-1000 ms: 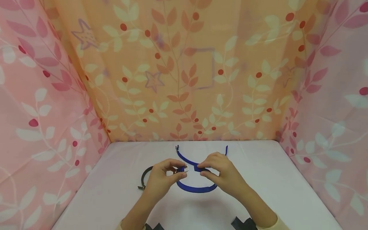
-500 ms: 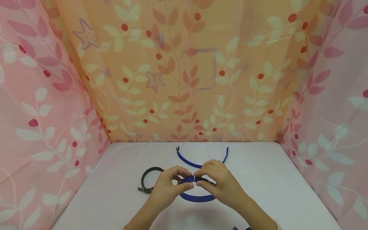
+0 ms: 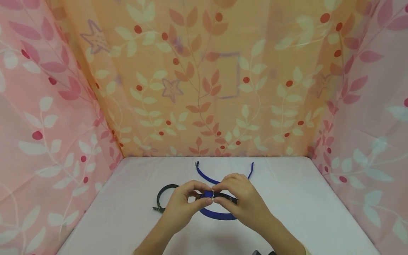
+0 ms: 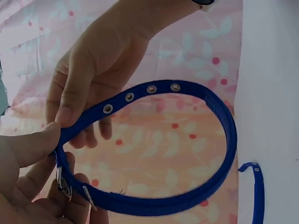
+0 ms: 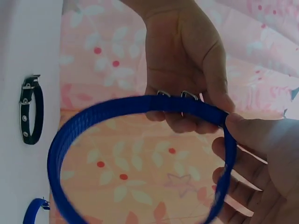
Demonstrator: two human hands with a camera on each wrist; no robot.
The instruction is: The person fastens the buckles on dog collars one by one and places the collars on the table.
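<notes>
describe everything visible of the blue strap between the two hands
The blue strap is a flat, fabric-looking band curved into a rounded loop. One stretch carries four visible metal eyelets; toward the opposite end sit a silvery buckle and a slim metal ring. Held over the white table, it is pinched by the left grip and right grip, where its ends meet. Fingers hide whether it is fastened.

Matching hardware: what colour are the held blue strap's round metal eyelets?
Silvery eyelets, clearest in left wrist view.
</notes>
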